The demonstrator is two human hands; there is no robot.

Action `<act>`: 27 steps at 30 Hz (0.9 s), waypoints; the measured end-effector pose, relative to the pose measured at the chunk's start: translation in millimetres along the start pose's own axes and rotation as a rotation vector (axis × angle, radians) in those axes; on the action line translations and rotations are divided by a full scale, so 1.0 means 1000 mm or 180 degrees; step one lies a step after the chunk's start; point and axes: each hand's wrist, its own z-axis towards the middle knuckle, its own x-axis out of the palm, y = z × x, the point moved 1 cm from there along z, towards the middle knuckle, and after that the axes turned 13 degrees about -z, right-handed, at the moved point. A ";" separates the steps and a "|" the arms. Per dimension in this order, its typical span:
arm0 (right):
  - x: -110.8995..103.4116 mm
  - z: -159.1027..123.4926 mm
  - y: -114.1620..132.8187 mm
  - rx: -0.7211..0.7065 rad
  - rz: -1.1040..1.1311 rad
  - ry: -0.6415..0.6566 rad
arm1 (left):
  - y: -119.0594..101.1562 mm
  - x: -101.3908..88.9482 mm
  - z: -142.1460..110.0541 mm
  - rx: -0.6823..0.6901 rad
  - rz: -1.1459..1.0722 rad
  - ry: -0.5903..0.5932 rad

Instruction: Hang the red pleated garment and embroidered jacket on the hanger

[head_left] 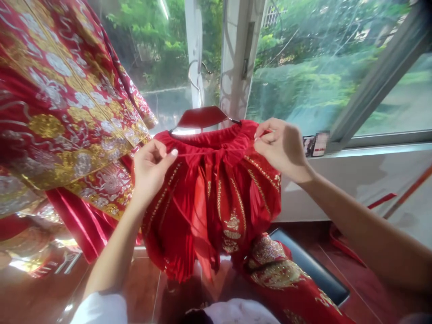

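A red garment (pixel 209 198) with a gathered waist and gold beading hangs in front of me. Behind its waist is a hanger (pixel 202 118) with a red cover and a metal hook. A thin red cord (pixel 199 153) runs taut across the gathers between my two hands. My left hand (pixel 151 166) pinches it at the left, thumb against fingers. At the right, the fingertips of my right hand (pixel 278 141) are closed on the cord near the garment's top edge. Gold-embroidered red cloth (pixel 286 274) lies below on the right.
To the left hangs a red robe (pixel 67 103) with gold and silver embroidery. Windows (pixel 324 76) stand behind the garment. A phone-like item (pixel 320 143) leans on the sill at the right. A dark flat panel (pixel 313 265) lies on the red tiled floor.
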 end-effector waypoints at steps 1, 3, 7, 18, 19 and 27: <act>-0.001 0.002 -0.004 -0.0028 -0.0037 0.0059 | 0.000 -0.005 0.001 0.0121 0.0108 -0.0094; 0.004 0.003 -0.009 -0.0145 -0.0168 0.0319 | 0.002 -0.013 0.001 0.0151 0.0316 0.0036; 0.014 -0.002 -0.011 -0.0344 -0.0230 0.1207 | 0.003 -0.021 -0.005 -0.0414 0.0928 0.1339; 0.030 -0.003 0.013 -0.0443 0.1962 0.1675 | 0.015 0.041 -0.005 0.0940 0.1515 -0.0223; 0.035 -0.004 0.015 -0.0402 0.1928 0.1324 | 0.017 0.046 -0.004 0.0824 0.1217 0.0013; 0.065 -0.022 0.019 -0.1371 0.0143 0.0311 | 0.033 0.055 -0.004 0.0251 0.0529 0.0553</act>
